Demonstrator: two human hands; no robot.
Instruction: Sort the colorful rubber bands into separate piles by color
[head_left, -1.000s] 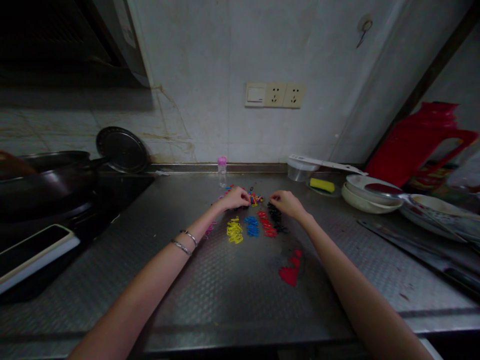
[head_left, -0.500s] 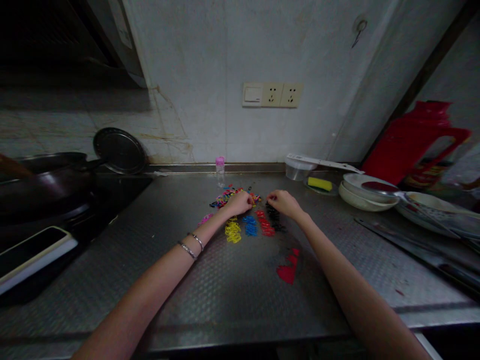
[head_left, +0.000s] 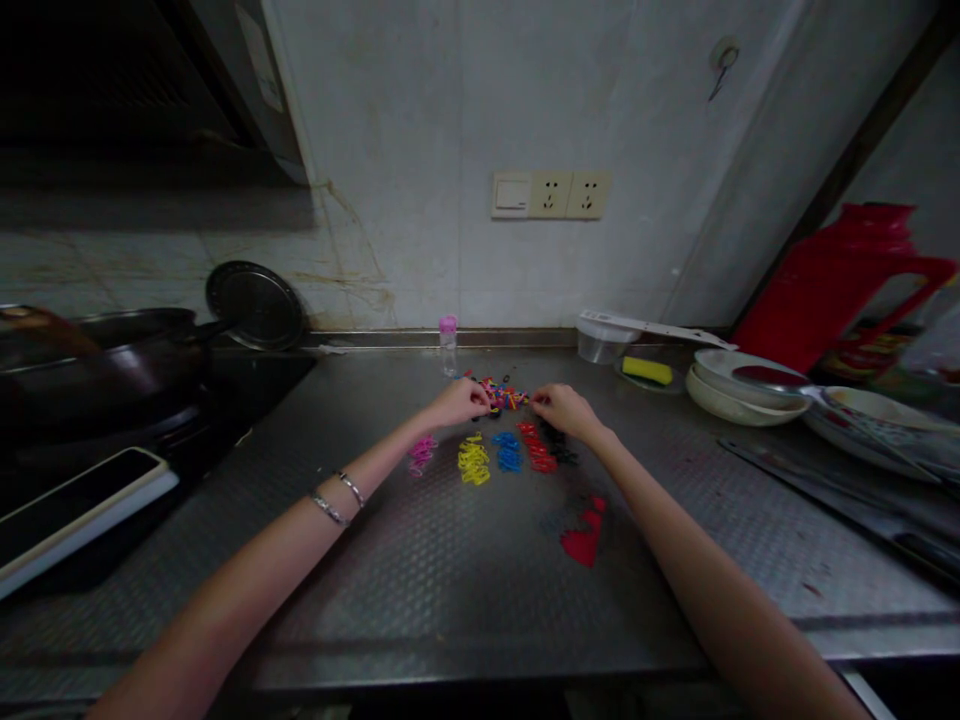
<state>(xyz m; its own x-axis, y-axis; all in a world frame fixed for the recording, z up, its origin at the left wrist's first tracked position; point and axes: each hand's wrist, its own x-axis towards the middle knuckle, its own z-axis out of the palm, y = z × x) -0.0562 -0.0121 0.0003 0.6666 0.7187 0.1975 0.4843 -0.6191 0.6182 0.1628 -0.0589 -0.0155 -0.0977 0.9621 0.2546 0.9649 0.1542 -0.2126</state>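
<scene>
A mixed pile of small colourful elastic bands (head_left: 506, 394) lies on the steel counter (head_left: 450, 590). My left hand (head_left: 463, 402) is at the pile's left side, its fingers pinched together. My right hand (head_left: 561, 408) is closed too, at the pile's right end, over the top of the black bands (head_left: 559, 445). Whatever either hand pinches is too small to make out. Sorted by colour, nearer to me, lie pink bands (head_left: 422, 454), yellow bands (head_left: 473, 460), blue bands (head_left: 509, 452) and red bands (head_left: 537, 448).
A pink-capped clear bottle (head_left: 448, 340) stands by the wall. To the right are a plastic tub (head_left: 596, 343), a yellow sponge (head_left: 647, 371), stacked bowls (head_left: 739, 405) and a knife (head_left: 810, 490). A red patch (head_left: 585, 540) lies in front; a wok (head_left: 97, 365) and a phone-like device (head_left: 82, 510) sit left.
My left hand has shifted left across the pile, so the pink bands show fully. My right hand stays by the black bands. The view has moved slightly.
</scene>
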